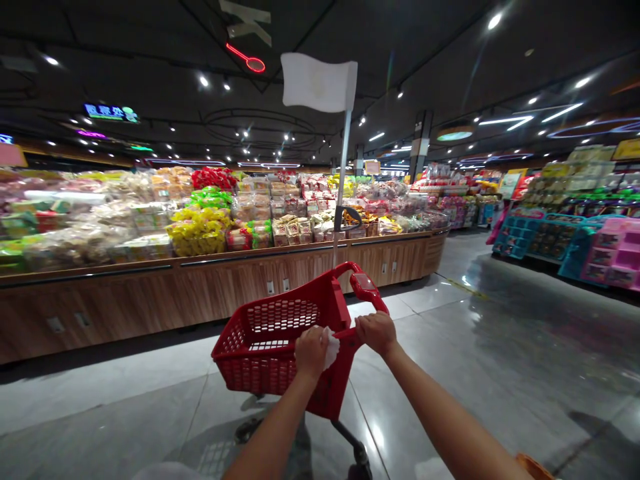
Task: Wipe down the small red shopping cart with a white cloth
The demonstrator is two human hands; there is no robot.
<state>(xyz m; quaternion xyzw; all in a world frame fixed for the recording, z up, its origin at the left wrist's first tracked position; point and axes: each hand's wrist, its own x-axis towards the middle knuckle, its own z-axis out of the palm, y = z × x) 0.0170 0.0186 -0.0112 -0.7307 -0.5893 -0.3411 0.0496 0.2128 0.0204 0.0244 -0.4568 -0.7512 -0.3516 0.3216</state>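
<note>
A red plastic shopping cart (270, 347) with a mesh basket rolls ahead of me on a grey tiled floor. My left hand (310, 351) is closed on the near rim of the basket, with a white tissue (331, 347) bunched in its fingers. My right hand (376, 331) is wrapped round the red handle (367, 288) at the cart's right side. A thin pole with a white flag (318, 83) rises from the cart. The basket looks empty.
A long wood-fronted display counter (210, 280) piled with bagged snacks runs along the left and curves away ahead. Blue and pink shelving units (590, 247) stand on the right. Glossy floor (500, 347) stretches between them.
</note>
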